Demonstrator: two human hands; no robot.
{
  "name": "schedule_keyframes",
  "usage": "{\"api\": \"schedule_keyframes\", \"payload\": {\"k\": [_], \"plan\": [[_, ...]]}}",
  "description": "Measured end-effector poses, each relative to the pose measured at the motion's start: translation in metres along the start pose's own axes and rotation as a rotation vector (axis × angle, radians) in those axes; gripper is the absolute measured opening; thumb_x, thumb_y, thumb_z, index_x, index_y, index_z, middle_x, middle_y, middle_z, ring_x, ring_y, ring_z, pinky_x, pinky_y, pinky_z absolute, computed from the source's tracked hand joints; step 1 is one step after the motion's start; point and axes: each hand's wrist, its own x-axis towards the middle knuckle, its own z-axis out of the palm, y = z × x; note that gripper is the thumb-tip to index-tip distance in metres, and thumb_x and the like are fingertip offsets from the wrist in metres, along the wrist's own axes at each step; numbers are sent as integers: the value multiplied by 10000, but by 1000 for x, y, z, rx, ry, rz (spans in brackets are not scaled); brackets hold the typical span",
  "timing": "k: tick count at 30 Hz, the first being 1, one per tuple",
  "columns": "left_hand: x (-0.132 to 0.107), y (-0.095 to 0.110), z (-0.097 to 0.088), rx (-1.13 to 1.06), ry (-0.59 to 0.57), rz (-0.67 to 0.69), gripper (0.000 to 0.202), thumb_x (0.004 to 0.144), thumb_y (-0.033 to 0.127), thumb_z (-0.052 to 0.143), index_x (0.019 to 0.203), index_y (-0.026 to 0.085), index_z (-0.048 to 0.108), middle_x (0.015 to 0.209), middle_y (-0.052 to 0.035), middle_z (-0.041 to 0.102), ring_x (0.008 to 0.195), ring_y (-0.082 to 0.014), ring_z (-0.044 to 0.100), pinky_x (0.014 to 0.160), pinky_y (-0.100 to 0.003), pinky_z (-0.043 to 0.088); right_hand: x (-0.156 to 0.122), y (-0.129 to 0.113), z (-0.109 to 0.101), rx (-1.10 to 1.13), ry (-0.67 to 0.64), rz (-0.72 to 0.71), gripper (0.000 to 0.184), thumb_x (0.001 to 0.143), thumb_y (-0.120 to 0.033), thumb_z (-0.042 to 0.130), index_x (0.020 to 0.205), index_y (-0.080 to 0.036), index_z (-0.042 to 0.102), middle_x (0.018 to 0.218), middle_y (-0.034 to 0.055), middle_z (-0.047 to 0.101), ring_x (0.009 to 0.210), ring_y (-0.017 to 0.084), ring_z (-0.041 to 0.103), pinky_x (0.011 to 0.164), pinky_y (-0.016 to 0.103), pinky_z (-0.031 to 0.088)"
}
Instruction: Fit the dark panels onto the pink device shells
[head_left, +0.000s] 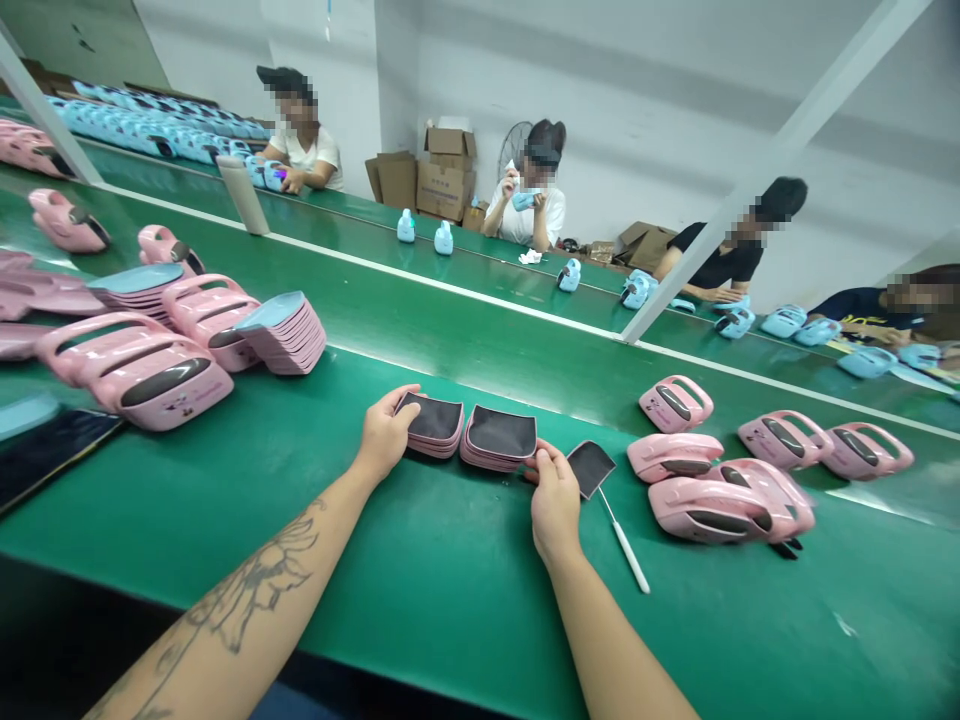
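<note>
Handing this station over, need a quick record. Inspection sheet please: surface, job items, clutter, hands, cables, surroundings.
Surface: green tabletop, glossy, light reflections.
Job items: left stack and right stack of dark-faced, pink-edged panels, side by side; one loose panel to their right, a white-handled tool at its near edge.
Clutter: pink casings with handles on both sides; blue-topped stacks and a dark mat at left.
Hands: left hand, thumb on top of left stack; right hand, fingers at right stack's right side.
Cables: nothing seen.
Surroundings: four people across the bench, blue casings, cardboard boxes.
</note>
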Motion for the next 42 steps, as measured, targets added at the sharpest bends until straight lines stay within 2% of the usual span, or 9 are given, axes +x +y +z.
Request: {"api": "schedule_keyframes", "payload": {"k": [13,25,34,42], "plan": [[2,-6,-3,5,12,-8,471,721,299,641,1146,134,758,1110,-120,797,1064,-297,719,1013,-432,541,-2,-2,1,-26,-26,-9,451,879,-494,587,1149,-164,734,1102,115,780,976,277,696,828,390,527],[2,-8,-2,35,4,-2,453,718,279,683,1148,149,739,1117,-117,790,1033,-286,730,973,-421,562,-4,-4,0,-43,-36,-2,460,880,-500,585,1162,-167,729,1103,113,773,1003,278,686,847,389,522],[-1,-3,-3,66,4,-1,439,735,270,665,1149,150,742,1123,-113,791,1055,-290,729,970,-418,562,-3,-5,3,-51,-12,33,490,816,-530,605,1123,-169,732,1073,117,770,980,294,679,842,404,522],[0,-10,-6,91,0,29,420,734,260,683,1138,157,740,1121,-119,788,1041,-290,737,973,-433,563,-6,-7,3,-40,-5,59,486,792,-534,625,1101,-175,735,1027,109,777,973,302,690,846,408,526]]}}
